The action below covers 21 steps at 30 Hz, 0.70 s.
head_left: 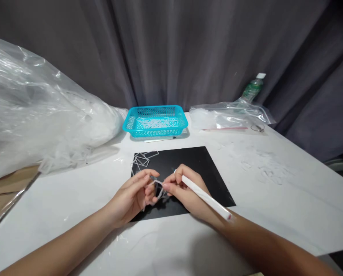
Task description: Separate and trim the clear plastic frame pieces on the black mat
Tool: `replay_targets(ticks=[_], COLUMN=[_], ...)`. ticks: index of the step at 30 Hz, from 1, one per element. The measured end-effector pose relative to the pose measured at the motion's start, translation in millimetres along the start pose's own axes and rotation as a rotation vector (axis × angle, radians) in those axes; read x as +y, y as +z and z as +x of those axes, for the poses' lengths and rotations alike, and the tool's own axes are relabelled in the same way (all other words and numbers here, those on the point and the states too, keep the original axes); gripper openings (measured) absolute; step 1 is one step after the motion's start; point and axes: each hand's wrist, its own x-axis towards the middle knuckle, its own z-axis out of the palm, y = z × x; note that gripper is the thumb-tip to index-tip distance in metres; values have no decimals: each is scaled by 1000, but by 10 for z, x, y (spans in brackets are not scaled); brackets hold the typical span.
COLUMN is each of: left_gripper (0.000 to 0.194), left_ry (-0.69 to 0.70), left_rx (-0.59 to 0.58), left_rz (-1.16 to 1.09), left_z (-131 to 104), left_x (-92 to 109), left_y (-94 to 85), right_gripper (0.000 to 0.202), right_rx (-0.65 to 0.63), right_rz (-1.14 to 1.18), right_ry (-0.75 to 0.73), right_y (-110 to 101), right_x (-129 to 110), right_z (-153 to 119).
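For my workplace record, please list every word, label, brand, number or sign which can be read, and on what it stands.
No text can be read.
Bottle: green label, too small and blurred to read.
White tool in right hand: reddish mark, too blurred to read.

Left hand (138, 191) is covering part of a plastic piece (159, 182) — its shape is coming out blurred between the fingertips. Right hand (191, 188) is hiding a stretch of the white stick (205, 197). Big clear bag (45, 103) and cardboard (10, 195) are running off the left edge. Flat bag (225, 117) is obscuring the base of the bottle (253, 89). Bits in the basket (155, 133) — showing too small to tell.
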Motion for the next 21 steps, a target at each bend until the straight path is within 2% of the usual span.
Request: replay_targets(ticks=[6, 10, 12, 15, 21], left_gripper=[26, 37, 46, 51, 48], left_ry=[235, 583, 760, 915, 956], left_rx=[2, 16, -5, -12, -10], left_rz=[542, 1073, 1289, 1446, 1544], left_z=[-61, -127, -128, -101, -65], left_x=[-27, -48, -51, -56, -68], left_y=[-68, -102, -113, -130, -144], right_gripper=[22, 29, 28, 26, 22], right_rx=[71, 48, -2, -79, -101], right_rz=[-103, 149, 187, 90, -47], right_ry=[-126, -73, -22, 0, -32], right_y=[-47, -22, -18, -35, -82], right_x=[22, -21, -47, -66, -58], right_z=[25, 27, 26, 26, 30])
